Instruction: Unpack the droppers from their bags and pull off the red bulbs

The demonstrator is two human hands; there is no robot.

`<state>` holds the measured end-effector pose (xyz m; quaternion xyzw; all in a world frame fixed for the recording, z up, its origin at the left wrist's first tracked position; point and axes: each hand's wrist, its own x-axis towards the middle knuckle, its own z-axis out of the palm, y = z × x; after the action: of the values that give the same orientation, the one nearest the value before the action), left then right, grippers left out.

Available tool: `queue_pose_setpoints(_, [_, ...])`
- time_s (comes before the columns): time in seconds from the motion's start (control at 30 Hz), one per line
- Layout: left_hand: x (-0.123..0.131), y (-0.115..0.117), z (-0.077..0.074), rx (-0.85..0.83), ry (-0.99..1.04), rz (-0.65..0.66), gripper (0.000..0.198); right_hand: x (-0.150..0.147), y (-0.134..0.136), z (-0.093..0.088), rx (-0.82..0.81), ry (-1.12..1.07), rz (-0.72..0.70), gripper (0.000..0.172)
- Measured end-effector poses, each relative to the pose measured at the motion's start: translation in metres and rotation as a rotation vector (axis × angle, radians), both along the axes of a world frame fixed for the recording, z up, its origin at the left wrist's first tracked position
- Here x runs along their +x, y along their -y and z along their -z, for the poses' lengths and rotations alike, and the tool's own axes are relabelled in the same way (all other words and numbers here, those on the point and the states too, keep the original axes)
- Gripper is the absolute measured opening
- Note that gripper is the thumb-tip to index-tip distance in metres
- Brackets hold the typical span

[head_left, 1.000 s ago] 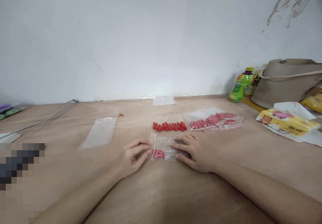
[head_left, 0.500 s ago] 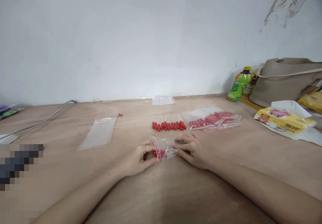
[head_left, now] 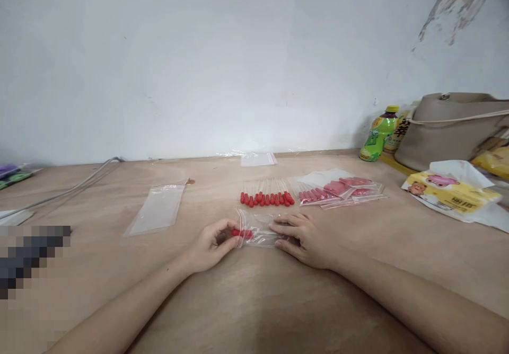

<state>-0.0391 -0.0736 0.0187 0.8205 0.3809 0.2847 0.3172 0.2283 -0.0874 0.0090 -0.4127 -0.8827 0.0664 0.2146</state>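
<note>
A small clear zip bag lies on the wooden table in front of me, with red-tipped droppers sticking out at its left mouth. My left hand pinches the red ends of those droppers at the bag's opening. My right hand lies flat with fingers spread, pressing the bag's right part down. Just beyond, a row of loose red-tipped droppers lies on the table.
Filled bags of droppers are stacked to the right of the row. An empty clear bag lies to the left, more empty bags by the wall. At far right stand a green bottle, a beige bag and a tissue pack. A grey cable runs at left.
The red dropper ends have moved left, from inside the bag to its open mouth, under my left fingers. My right hand stays on the bag, which now lies flatter.
</note>
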Motion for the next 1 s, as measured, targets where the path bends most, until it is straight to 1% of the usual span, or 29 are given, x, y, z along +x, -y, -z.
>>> queue_pose_setpoints(0.1, [-0.007,-0.003,-0.004,-0.014,0.046,-0.009,0.018,-0.001,0.002,-0.002,-0.018,0.007,-0.011,0.040])
queue_pose_setpoints(0.23, [-0.009,-0.004,-0.006,-0.069,0.091,0.017,0.016,-0.002,0.002,-0.003,-0.028,0.004,-0.028,0.047])
queue_pose_setpoints(0.37, [-0.007,-0.004,-0.005,-0.131,0.166,-0.035,0.018,0.000,0.000,-0.004,-0.044,0.005,-0.060,0.052])
queue_pose_setpoints(0.43, [-0.011,-0.007,-0.009,-0.176,0.163,-0.037,0.019,0.002,-0.001,-0.004,-0.053,0.009,-0.080,0.053])
queue_pose_setpoints(0.5, [-0.023,-0.013,-0.016,-0.239,0.144,0.002,0.019,0.003,-0.001,-0.004,-0.058,0.016,-0.104,0.052])
queue_pose_setpoints(0.57, [-0.043,-0.023,-0.025,-0.277,0.129,0.018,0.020,0.004,-0.001,-0.004,-0.057,0.027,-0.120,0.052])
queue_pose_setpoints(0.63, [-0.068,-0.035,-0.032,-0.265,0.161,-0.083,0.024,0.004,-0.001,-0.004,-0.055,0.045,-0.124,0.052])
queue_pose_setpoints(0.7, [-0.093,-0.048,-0.035,-0.281,0.254,-0.212,0.031,0.003,-0.001,-0.005,-0.049,0.060,-0.125,0.050])
queue_pose_setpoints(0.77, [-0.111,-0.059,-0.033,-0.165,0.430,-0.389,0.036,0.003,-0.001,-0.005,-0.040,0.067,-0.127,0.048])
queue_pose_setpoints(0.8, [-0.115,-0.064,-0.031,-0.063,0.526,-0.485,0.036,0.003,-0.001,-0.006,-0.037,0.067,-0.127,0.047])
queue_pose_setpoints(0.87, [-0.113,-0.069,-0.025,0.159,0.663,-0.643,0.034,0.003,0.000,-0.007,-0.036,0.070,-0.125,0.047])
queue_pose_setpoints(0.93, [-0.099,-0.070,-0.019,0.333,0.677,-0.734,0.031,0.002,0.000,-0.007,-0.036,0.073,-0.121,0.046])
queue_pose_setpoints(0.97, [-0.090,-0.069,-0.015,0.391,0.633,-0.748,0.030,0.002,0.000,-0.007,-0.036,0.073,-0.119,0.046])
queue_pose_setpoints(1.0, [-0.080,-0.068,-0.012,0.433,0.561,-0.734,0.028,0.002,0.000,-0.007,-0.037,0.073,-0.118,0.046])
